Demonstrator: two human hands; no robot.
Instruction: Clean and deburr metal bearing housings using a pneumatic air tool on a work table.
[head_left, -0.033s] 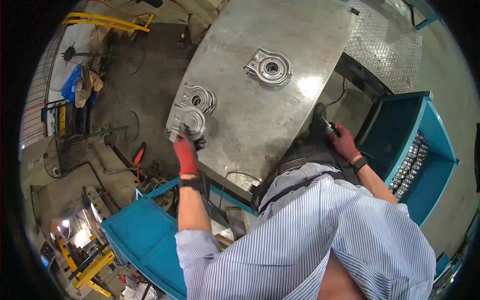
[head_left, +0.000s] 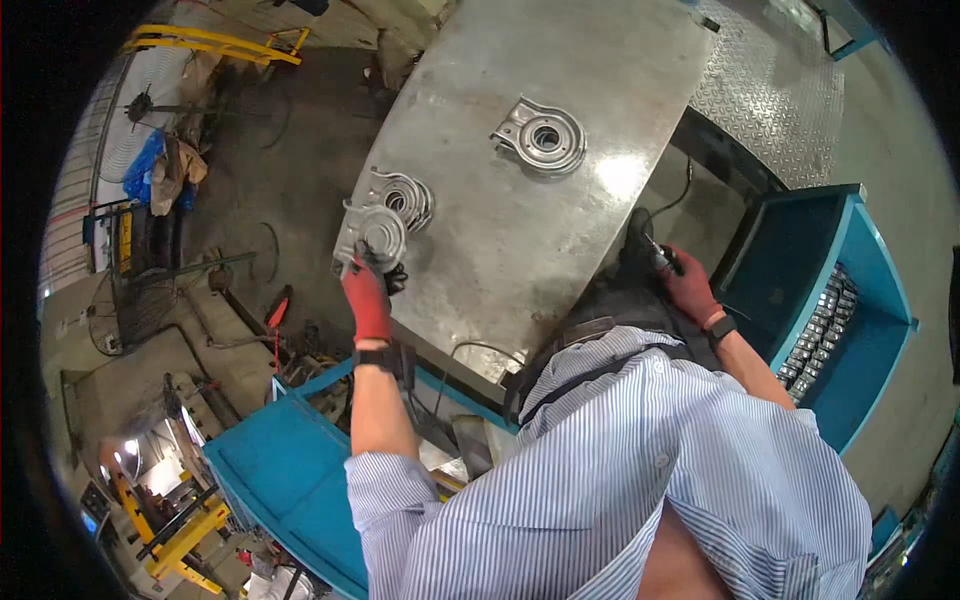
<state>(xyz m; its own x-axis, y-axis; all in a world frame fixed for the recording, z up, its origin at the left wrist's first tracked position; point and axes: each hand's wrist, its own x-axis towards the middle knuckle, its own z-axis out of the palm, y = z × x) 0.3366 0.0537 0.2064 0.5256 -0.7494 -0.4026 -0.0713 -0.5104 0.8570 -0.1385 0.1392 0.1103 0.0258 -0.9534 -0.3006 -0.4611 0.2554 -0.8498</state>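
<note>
L hand [head_left: 368, 290] is closed on the near rim of a flanged metal disc [head_left: 383, 240], left of frame ctr, by the left edge of the metal table [head_left: 520, 240]; whether it's lifted can't be told. R hand [head_left: 690, 290], mid-right, is wrapped round a slim tool [head_left: 657, 252]. If grip were lost, the disc could be dropped off the edge, or the adj. stack [head_left: 425, 203] knocked. Farther out, upper right, the dark cable [head_left: 688, 175] might be snagged if the tool were swung.
</note>
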